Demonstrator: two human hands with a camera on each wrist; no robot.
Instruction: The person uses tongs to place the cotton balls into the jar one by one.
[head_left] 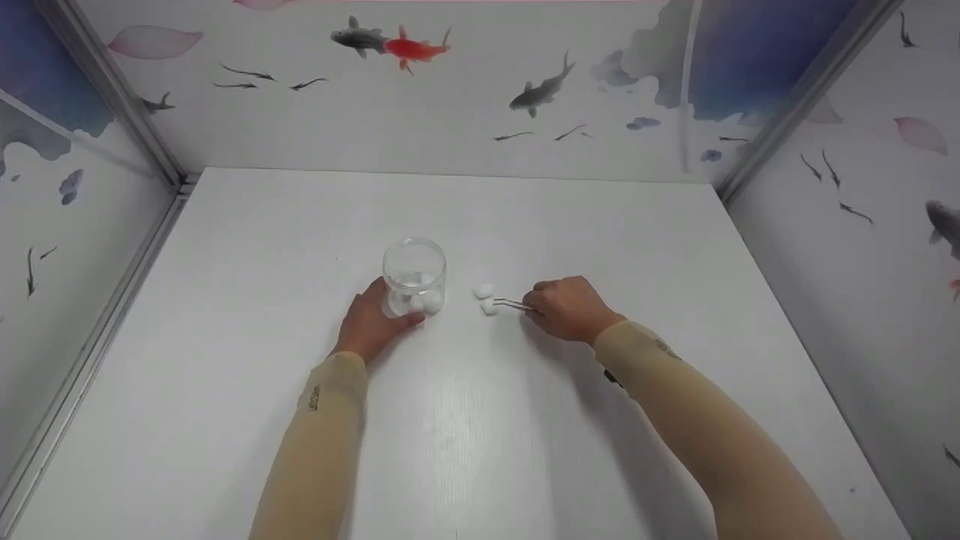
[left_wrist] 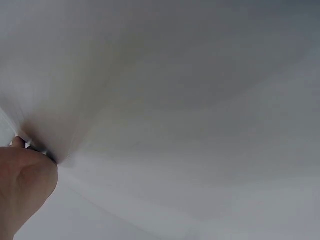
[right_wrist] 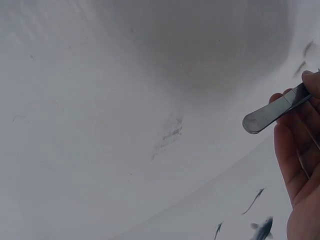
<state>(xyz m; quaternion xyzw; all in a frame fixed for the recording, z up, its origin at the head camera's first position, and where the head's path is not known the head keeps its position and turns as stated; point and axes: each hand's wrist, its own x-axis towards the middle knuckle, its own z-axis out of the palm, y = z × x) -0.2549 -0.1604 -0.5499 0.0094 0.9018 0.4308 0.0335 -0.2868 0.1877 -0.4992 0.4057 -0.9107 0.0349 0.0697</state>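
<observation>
A clear round jar (head_left: 415, 264) stands upright on the white table, with several white cotton balls (head_left: 429, 301) at its bottom. My left hand (head_left: 375, 322) holds the jar low down, fingers around its left side and thumb across the front. In the left wrist view only part of that hand (left_wrist: 27, 175) shows at the edge. To the right of the jar, my right hand (head_left: 568, 307) pinches metal tweezers (head_left: 511, 304). Their tips meet a cotton ball (head_left: 490, 307), and another cotton ball (head_left: 484, 290) lies just behind it. The tweezers' rounded end (right_wrist: 262, 120) shows in the right wrist view.
The white table (head_left: 450, 435) runs back to a wall panel (head_left: 450, 127) printed with fish. Similar side panels (head_left: 862, 172) rise at left and right, with grey metal posts (head_left: 810, 97) at the corners. Beige sleeves (head_left: 322, 435) cover both forearms.
</observation>
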